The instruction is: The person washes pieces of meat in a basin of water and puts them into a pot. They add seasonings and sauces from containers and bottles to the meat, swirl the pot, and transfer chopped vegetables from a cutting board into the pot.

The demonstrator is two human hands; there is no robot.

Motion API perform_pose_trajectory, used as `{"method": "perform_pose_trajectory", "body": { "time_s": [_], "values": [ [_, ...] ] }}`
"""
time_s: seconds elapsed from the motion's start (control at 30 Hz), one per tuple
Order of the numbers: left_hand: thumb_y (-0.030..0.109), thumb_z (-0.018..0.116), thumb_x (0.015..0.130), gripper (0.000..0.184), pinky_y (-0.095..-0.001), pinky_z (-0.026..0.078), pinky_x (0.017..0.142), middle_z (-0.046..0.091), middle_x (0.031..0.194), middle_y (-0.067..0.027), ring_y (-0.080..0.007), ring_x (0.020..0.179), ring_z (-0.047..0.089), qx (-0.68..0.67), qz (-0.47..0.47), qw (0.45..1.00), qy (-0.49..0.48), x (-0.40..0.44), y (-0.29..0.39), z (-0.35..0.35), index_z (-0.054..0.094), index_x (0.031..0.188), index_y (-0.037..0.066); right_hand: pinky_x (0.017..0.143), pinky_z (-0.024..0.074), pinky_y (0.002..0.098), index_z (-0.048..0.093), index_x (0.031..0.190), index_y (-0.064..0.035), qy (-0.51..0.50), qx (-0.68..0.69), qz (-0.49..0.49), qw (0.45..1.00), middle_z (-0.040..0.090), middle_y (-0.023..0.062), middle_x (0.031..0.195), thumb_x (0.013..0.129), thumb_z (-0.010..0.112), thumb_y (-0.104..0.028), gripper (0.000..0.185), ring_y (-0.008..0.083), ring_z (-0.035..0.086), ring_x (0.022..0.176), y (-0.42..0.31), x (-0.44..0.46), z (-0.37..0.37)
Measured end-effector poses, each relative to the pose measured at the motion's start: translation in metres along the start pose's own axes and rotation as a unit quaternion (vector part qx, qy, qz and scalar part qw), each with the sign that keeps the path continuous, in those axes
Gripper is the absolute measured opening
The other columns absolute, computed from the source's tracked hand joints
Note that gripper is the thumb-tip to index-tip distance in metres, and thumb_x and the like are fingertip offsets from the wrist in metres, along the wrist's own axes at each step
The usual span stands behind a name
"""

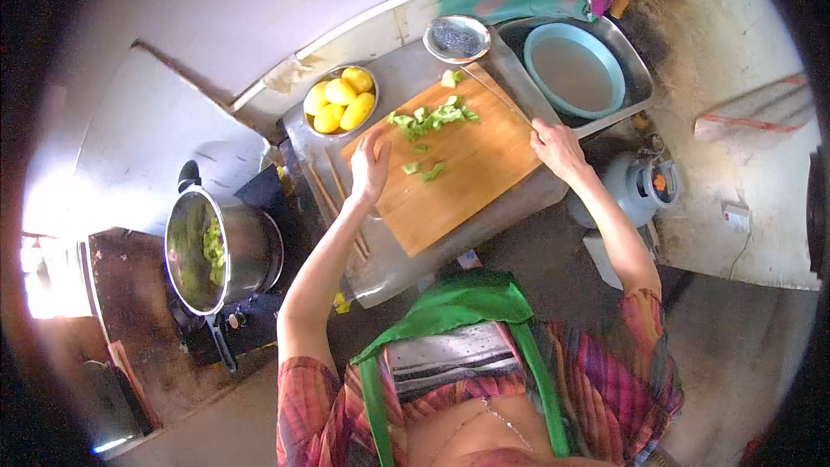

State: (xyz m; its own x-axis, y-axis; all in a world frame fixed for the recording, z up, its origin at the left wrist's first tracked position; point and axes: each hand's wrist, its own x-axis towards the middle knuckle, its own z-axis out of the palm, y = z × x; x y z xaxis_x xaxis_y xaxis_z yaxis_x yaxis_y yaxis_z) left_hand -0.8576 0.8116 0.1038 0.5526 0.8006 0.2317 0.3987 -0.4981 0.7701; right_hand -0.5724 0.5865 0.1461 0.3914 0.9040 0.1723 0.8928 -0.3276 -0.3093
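Observation:
A wooden cutting board [471, 177] lies at a slant on the metal counter. Chopped green vegetable pieces [424, 124] form a loose row across its upper half, with a few more pieces [424, 171] below them and a pale chunk [451, 78] near the far edge. At the board's right side my right hand [558, 149] is closed around the handle of a knife [501, 97], whose thin blade points to the far corner. My left hand [370, 169] is at the board's left edge, fingers stretched forward and nothing visible in them.
A bowl of peeled yellow potatoes [341, 99] stands behind my left hand. Chopsticks [333, 199] lie left of the board. Further left, a pot [246, 242] with greens sits on a stove. A scourer bowl [458, 39], a blue basin [619, 78] and a gas cylinder [627, 186] are to the right.

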Motion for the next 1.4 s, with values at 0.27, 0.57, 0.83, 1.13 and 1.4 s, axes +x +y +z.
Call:
{"method": "perform_pose_trajectory", "body": {
  "time_s": [0.27, 0.57, 0.83, 1.13, 1.4],
  "values": [
    [0.018, 0.058, 0.083, 0.041, -0.0416, 0.036, 0.098, 0.049, 0.122, -0.0217, -0.0365, 0.114, 0.044, 0.119, 0.022, 0.992, -0.031, 0.054, -0.028, 0.059, 0.048, 0.119, -0.001, 0.060, 0.0499, 0.0471, 0.056, 0.088, -0.0030, -0.033, -0.039, -0.083, 0.995, 0.060, 0.0205, 0.073, 0.082, 0.050, -0.015, 0.014, 0.0389, 0.061, 0.068, 0.049, 0.075, 0.014],
    [0.013, 0.054, 0.085, 0.043, -0.0400, 0.030, 0.105, 0.044, 0.130, -0.0197, -0.0350, 0.126, 0.036, 0.065, 0.055, 0.991, -0.107, 0.016, -0.011, 0.059, 0.045, 0.124, -0.001, 0.055, 0.0497, 0.0432, 0.053, 0.087, -0.0033, -0.090, 0.004, -0.170, 0.981, 0.059, 0.0171, 0.071, 0.080, 0.055, -0.015, 0.014, 0.0355, 0.060, 0.063, 0.040, 0.010, 0.002],
    [0.018, 0.058, 0.085, 0.055, -0.0368, 0.033, 0.102, 0.038, 0.136, -0.0190, -0.0313, 0.127, 0.037, -0.008, -0.026, 0.998, -0.055, -0.002, 0.001, 0.053, 0.036, 0.133, 0.004, 0.035, 0.0355, 0.0202, 0.053, 0.086, -0.0041, -0.166, 0.524, 0.270, 0.790, 0.047, -0.0020, 0.056, 0.087, 0.052, -0.013, 0.009, 0.0051, 0.045, 0.044, 0.044, -0.011, 0.019],
    [0.036, 0.066, 0.079, 0.083, -0.0478, 0.016, 0.109, 0.023, 0.142, -0.0240, -0.0378, 0.133, 0.020, 0.054, 0.030, 0.997, 0.047, -0.013, 0.015, 0.082, 0.021, 0.138, 0.000, 0.041, 0.0370, 0.0204, 0.051, 0.086, -0.0071, -0.273, 0.593, 0.238, 0.719, 0.048, -0.0023, 0.060, 0.090, 0.053, -0.016, 0.010, 0.0060, 0.046, 0.047, -0.006, 0.015, 0.059],
    [0.044, 0.068, 0.074, 0.074, -0.0486, 0.017, 0.108, 0.029, 0.141, -0.0206, -0.0377, 0.132, 0.022, 0.091, 0.029, 0.992, 0.080, 0.001, 0.015, 0.089, 0.041, 0.132, 0.007, 0.038, 0.0364, 0.0191, 0.048, 0.085, -0.0088, -0.326, 0.576, 0.175, 0.729, 0.046, -0.0032, 0.059, 0.089, 0.053, -0.016, 0.009, 0.0046, 0.044, 0.044, -0.045, 0.020, 0.077]
  ]
}}
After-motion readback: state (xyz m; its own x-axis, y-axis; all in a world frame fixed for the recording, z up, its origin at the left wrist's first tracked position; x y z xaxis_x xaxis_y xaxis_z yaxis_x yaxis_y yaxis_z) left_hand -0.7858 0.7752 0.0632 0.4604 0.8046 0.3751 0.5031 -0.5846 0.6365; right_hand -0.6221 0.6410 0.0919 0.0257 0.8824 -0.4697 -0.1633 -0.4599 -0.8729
